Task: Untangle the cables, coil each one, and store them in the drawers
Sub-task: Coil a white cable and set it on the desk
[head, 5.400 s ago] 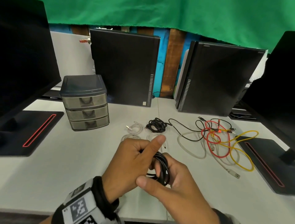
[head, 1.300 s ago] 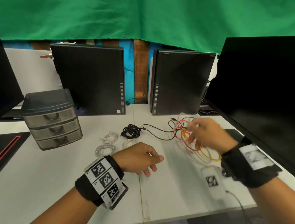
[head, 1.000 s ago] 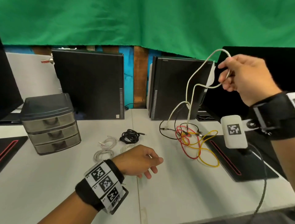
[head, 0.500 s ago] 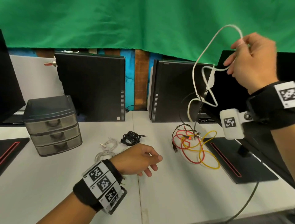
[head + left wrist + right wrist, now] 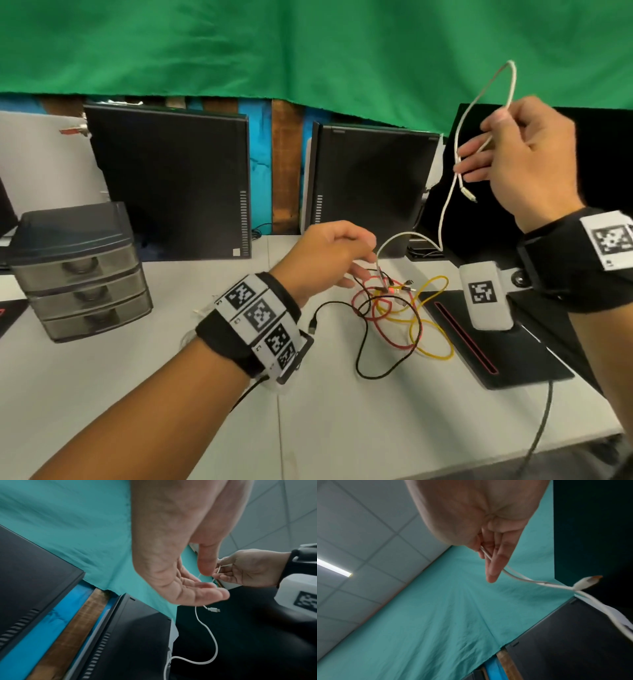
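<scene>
My right hand (image 5: 486, 144) is raised at the upper right and pinches a white cable (image 5: 445, 205). The cable loops above the fingers, its connector (image 5: 467, 195) dangles below them, and the long end drops into the tangle (image 5: 394, 318) of red, yellow and black cables on the table. My left hand (image 5: 359, 270) reaches over the tangle's far edge, close to where the white cable enters it. In the left wrist view the left hand (image 5: 214, 584) has relaxed fingers and holds nothing. The grey three-drawer unit (image 5: 78, 270) stands at the left with its drawers closed.
Two black computer towers (image 5: 171, 185) stand upright at the back of the white table (image 5: 342, 428). A black monitor base with a red stripe (image 5: 479, 342) lies right of the tangle, below a dark monitor. My left forearm hides the coiled cables.
My right hand lifted the white cable out of the tangle and keeps it high. My left hand has left the table and moved right and forward to the tangle.
</scene>
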The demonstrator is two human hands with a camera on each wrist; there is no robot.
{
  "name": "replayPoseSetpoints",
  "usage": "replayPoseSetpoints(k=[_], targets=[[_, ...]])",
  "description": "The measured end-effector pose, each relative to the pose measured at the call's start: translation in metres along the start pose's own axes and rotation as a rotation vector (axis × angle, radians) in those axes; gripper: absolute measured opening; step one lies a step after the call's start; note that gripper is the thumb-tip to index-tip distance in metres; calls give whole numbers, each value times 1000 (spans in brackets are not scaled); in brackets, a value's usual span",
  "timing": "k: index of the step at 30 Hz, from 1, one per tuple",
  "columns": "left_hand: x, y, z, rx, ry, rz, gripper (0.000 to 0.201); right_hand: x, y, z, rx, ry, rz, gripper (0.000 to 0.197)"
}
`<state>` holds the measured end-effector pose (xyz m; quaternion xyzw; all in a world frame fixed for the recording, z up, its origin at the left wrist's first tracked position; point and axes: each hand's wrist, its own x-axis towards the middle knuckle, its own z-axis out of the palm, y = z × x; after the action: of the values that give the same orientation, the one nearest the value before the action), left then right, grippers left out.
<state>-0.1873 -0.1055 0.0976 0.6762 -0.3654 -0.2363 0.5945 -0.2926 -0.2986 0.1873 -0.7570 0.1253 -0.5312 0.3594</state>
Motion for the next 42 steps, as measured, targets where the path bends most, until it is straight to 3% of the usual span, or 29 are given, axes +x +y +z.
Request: replayPoseSetpoints(k=[2,6,7,11,14,16,18,20,22,25,31,32,33,35,38,42], targets=[[3,10,11,-22,16,45,14,-7,-14,-6,35,-13,-22,22],[-3,13,35,133,-83,245,64,-28,-54,-18,207,-98,-55,21],[-10,13,42,152,-113,306,67,-35,-65,-20,250,-122,-54,21],[-47,14,59,-41,-128,496,38,-68,-88,-18,392,-230,32,18],[-64,13,44,-378,-106,384,49,-103,-79,-8,383,-320,125,18],[-67,10,27,-306,156,271,42,-126,-68,1,295,-366,124,22],[-62,-2,12,-91,394,254,21,-143,-60,9,194,-414,79,25],[-55,-9,-1,106,334,201,37,-149,-55,12,86,-473,54,27],[-49,-15,-10,169,131,58,50,-146,-53,13,-3,-506,60,27],[-51,-23,-19,76,-24,-32,22,-136,-48,9,-128,-474,26,28],[-58,-25,-22,-85,223,9,30,-133,-31,15,-498,-473,23,21],[-60,-24,-23,-89,232,16,31,-138,-31,18,-584,-419,-20,27],[-62,-22,-22,-72,234,26,31,-145,-33,22,-638,-352,-84,46],[-69,-20,-18,-20,199,67,29,-160,-39,35,-635,-303,-253,70],[-80,-26,-13,-3,138,80,31,-182,-32,62,-625,-388,-450,63],[-94,-39,-30,-131,113,-91,43,-195,-14,79,-308,-513,-395,37]])
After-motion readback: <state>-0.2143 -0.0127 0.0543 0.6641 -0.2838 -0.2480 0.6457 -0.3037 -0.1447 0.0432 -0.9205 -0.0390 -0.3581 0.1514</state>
